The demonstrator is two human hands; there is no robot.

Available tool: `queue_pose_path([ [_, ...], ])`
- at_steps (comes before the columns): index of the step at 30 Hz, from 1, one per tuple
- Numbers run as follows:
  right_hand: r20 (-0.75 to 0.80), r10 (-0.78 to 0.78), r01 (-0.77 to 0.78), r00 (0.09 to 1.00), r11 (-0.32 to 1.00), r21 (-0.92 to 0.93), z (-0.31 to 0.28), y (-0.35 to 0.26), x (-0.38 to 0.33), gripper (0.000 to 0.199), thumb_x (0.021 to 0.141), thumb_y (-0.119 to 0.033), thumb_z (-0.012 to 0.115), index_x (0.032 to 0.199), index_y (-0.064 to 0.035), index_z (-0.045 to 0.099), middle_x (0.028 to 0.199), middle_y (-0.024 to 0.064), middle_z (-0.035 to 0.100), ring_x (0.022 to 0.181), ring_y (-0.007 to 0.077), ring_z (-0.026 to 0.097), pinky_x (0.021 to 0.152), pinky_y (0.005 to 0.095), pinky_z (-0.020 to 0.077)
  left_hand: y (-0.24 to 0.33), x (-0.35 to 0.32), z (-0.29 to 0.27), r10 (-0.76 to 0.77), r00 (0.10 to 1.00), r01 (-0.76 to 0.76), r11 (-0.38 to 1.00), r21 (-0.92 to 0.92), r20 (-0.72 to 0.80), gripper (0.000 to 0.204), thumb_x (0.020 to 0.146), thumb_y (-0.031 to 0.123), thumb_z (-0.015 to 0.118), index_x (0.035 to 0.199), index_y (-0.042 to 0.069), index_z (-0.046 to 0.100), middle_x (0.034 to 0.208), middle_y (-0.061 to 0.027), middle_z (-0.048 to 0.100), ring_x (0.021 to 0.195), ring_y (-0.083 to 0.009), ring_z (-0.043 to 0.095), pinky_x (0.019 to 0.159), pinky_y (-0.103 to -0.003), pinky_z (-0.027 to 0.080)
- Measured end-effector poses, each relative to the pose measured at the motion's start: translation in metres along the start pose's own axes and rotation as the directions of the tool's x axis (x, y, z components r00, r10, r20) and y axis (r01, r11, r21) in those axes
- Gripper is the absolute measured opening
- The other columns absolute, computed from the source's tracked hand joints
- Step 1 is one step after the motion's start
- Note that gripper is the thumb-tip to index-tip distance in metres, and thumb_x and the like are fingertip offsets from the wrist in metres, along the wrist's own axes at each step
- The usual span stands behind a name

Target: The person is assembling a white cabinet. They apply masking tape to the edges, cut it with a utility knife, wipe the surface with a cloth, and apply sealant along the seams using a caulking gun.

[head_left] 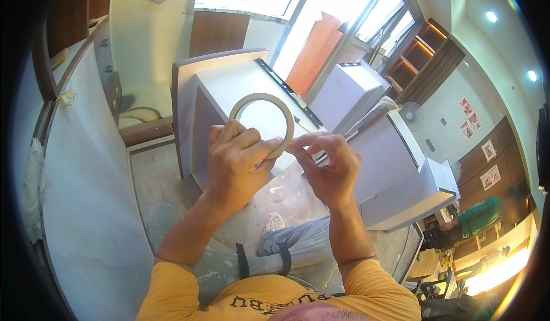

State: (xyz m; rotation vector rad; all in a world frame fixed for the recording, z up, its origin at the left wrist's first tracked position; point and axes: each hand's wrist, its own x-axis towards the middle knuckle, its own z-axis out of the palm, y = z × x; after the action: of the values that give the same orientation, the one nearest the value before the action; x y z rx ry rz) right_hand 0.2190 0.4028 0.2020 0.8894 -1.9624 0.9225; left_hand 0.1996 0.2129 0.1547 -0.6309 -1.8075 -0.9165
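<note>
A beige roll of masking tape (258, 96) is held up in front of me. My left hand (238, 160) is closed round its lower left rim, with the thumb lying along the bottom of the ring. My right hand (331, 163) has thumb and forefinger pinched together against the roll's lower right edge. Whether a loose tape end sits between those fingertips is too small to make out. Beyond the roll stands a white drawer (226, 86) with a grey front and a black runner along its side.
More white drawer boxes (384, 149) stand to the right. A long pale panel (91, 149) runs along my left. Against the window opening leans an orange-brown board (312, 54). A person in a green top (480, 217) is at the far right, near a fan (409, 112).
</note>
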Motion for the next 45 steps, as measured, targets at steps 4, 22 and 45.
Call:
queue_pose_path([
  [4, 0.009, 0.007, -0.007, 1.000, 1.000, 0.015, 0.0021, -0.0005, -0.0004, 0.029, 0.085, 0.012, 0.083, 0.094, -0.0063, 0.062, 0.096, 0.0096, 0.081, 0.089, 0.0222, 0.081, 0.078, 0.0302, 0.0625, -0.0009, -0.0007, -0.0015, 0.003, 1.000, -0.003, 1.000, 0.001, -0.002, 0.031, 0.064, 0.011, 0.098, 0.092, 0.013, 0.086, 0.075, 0.0020, 0.066, 0.082, -0.0197, 0.058, 0.083, -0.039, 0.038],
  [22, -0.012, 0.019, -0.019, 1.000, 1.000, 0.019, 0.0059, 0.0033, -0.0048, 0.030, 0.084, 0.011, 0.083, 0.096, -0.0070, 0.062, 0.096, 0.0083, 0.081, 0.087, 0.0208, 0.081, 0.076, 0.0295, 0.0625, -0.0002, 0.0013, -0.0052, 0.007, 1.000, -0.007, 1.000, -0.014, -0.007, 0.031, 0.064, 0.010, 0.097, 0.093, 0.013, 0.086, 0.074, 0.0019, 0.066, 0.080, -0.0197, 0.058, 0.082, -0.039, 0.038],
  [45, 0.046, 0.030, -0.032, 0.998, 0.999, 0.036, 0.0081, 0.0060, -0.0012, 0.028, 0.086, 0.014, 0.079, 0.095, -0.0062, 0.062, 0.099, 0.0096, 0.081, 0.091, 0.0219, 0.081, 0.080, 0.0306, 0.0633, -0.0021, -0.0005, -0.0007, -0.055, 0.998, 0.055, 0.998, -0.032, 0.019, 0.032, 0.064, 0.012, 0.099, 0.093, 0.011, 0.086, 0.077, 0.0002, 0.069, 0.082, -0.0208, 0.060, 0.081, -0.041, 0.038],
])
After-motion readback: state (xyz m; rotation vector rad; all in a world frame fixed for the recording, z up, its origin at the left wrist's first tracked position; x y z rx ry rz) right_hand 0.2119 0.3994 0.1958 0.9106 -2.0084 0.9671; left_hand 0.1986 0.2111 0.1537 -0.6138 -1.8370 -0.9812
